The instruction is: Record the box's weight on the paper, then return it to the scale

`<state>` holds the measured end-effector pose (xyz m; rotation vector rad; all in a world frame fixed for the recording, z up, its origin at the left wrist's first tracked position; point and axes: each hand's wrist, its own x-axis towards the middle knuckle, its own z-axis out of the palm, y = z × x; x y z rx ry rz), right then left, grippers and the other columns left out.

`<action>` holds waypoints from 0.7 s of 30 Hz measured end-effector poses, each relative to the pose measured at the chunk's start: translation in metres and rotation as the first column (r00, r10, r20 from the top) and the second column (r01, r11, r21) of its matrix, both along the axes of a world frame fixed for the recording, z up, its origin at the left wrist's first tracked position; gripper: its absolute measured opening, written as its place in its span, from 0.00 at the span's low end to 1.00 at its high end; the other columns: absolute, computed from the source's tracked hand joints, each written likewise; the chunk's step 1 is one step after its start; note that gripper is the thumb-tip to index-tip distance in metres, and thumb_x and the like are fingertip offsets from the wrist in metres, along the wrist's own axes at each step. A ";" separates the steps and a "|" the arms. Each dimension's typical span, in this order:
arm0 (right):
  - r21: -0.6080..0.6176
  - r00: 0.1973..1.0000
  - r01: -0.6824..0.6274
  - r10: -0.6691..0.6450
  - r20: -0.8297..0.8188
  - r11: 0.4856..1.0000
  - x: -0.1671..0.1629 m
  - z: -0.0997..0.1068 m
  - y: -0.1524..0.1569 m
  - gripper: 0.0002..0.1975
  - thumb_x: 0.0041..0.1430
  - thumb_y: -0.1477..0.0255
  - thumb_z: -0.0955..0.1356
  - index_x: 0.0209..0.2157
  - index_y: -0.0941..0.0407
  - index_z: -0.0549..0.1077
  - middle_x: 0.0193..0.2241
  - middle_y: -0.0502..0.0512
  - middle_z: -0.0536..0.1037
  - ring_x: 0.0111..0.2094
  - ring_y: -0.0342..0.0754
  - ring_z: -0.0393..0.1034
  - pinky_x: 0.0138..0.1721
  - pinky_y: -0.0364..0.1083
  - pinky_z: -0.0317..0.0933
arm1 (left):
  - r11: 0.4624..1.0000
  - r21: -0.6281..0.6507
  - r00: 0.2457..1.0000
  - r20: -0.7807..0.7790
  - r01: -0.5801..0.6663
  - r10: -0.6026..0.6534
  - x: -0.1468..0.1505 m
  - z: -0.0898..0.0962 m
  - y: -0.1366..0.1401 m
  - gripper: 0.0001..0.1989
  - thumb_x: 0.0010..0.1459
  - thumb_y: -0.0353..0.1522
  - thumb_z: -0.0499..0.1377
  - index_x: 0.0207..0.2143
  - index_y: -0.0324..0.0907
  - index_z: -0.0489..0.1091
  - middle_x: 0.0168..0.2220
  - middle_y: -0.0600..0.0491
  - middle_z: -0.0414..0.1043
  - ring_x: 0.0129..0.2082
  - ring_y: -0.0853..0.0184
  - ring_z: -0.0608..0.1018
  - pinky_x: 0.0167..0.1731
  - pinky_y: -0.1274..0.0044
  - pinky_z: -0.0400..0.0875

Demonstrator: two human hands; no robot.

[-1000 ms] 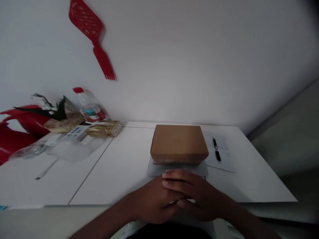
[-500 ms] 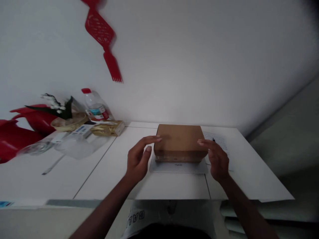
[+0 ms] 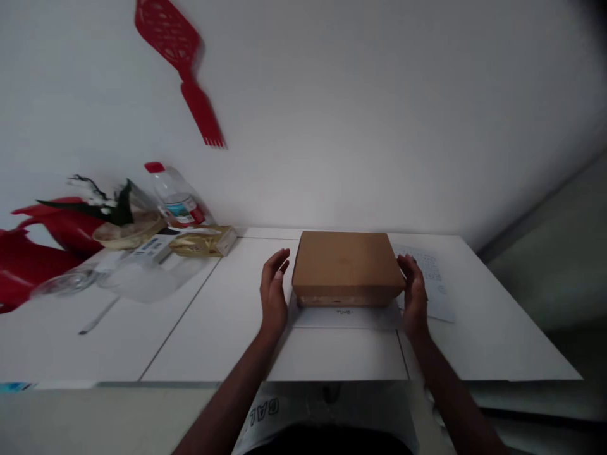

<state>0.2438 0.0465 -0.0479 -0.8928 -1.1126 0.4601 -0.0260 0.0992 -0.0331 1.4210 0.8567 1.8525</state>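
A closed brown cardboard box [image 3: 346, 259] rests on a flat white item [image 3: 344, 318] with dark lettering along its front edge. My left hand [image 3: 275, 287] is beside the box's left side, a small gap between them, with fingers slightly curved and apart. Close against the right side is my right hand [image 3: 414, 294], its fingers extended; whether it touches the cardboard I cannot tell. Part of a printed sheet of paper [image 3: 431, 281] shows behind and to the right of that hand.
On the left of the white table [image 3: 190, 344] are red jugs [image 3: 61, 230], a basket [image 3: 128, 232], a plastic bottle [image 3: 177, 199], a gold box [image 3: 203, 241], clear plastic wrapping [image 3: 142, 278] and a cable [image 3: 99, 316]. A red ornament [image 3: 184, 69] hangs on the wall behind.
Both hands have moved off the box's top edges to its two sides, the fingers now pointing more forward. The view has shifted slightly; the box appears to stay in place.
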 end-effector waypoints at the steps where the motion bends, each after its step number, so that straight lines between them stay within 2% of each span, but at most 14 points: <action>1: -0.023 1.000 -0.024 0.024 -0.007 0.999 0.000 -0.003 -0.001 0.22 0.73 0.59 0.56 0.63 0.45 0.65 0.63 0.54 0.65 0.64 0.49 0.59 0.65 0.54 0.53 | 1.000 -0.016 0.999 0.024 0.021 -0.021 0.000 -0.003 0.000 0.18 0.68 0.40 0.52 0.57 0.47 0.68 0.59 0.47 0.66 0.61 0.59 0.67 0.62 0.65 0.62; 6: -0.089 0.995 -0.097 0.095 -0.022 0.991 0.000 -0.011 -0.005 0.24 0.73 0.57 0.56 0.66 0.44 0.62 0.66 0.53 0.60 0.67 0.48 0.55 0.67 0.53 0.49 | 0.975 -0.138 0.983 0.090 0.174 -0.162 -0.003 -0.012 0.001 0.23 0.67 0.47 0.52 0.59 0.48 0.66 0.62 0.47 0.63 0.64 0.57 0.64 0.63 0.63 0.59; 11: -0.118 0.997 -0.082 0.083 0.004 0.990 0.000 -0.015 -0.004 0.25 0.72 0.56 0.56 0.66 0.47 0.62 0.66 0.54 0.60 0.68 0.50 0.53 0.69 0.57 0.45 | 0.948 -0.189 0.964 0.131 0.255 -0.233 -0.002 -0.015 -0.002 0.25 0.67 0.49 0.51 0.62 0.51 0.63 0.64 0.49 0.61 0.66 0.56 0.61 0.65 0.62 0.56; 17: -0.168 0.977 -0.043 0.076 0.199 0.985 0.001 -0.015 -0.009 0.29 0.72 0.55 0.54 0.69 0.49 0.55 0.69 0.55 0.54 0.70 0.53 0.46 0.70 0.62 0.37 | 0.952 -0.157 0.959 -0.073 0.261 -0.275 0.000 -0.015 -0.011 0.30 0.67 0.51 0.47 0.68 0.53 0.55 0.70 0.51 0.50 0.70 0.54 0.53 0.69 0.59 0.46; 21: -0.188 0.934 0.087 -0.014 0.357 0.978 -0.001 -0.013 -0.011 0.28 0.72 0.56 0.54 0.67 0.52 0.60 0.64 0.61 0.64 0.67 0.53 0.54 0.68 0.60 0.46 | 0.959 -0.154 0.941 -0.207 0.238 -0.267 0.001 -0.010 -0.016 0.35 0.67 0.53 0.46 0.71 0.50 0.48 0.71 0.49 0.47 0.70 0.51 0.51 0.69 0.57 0.41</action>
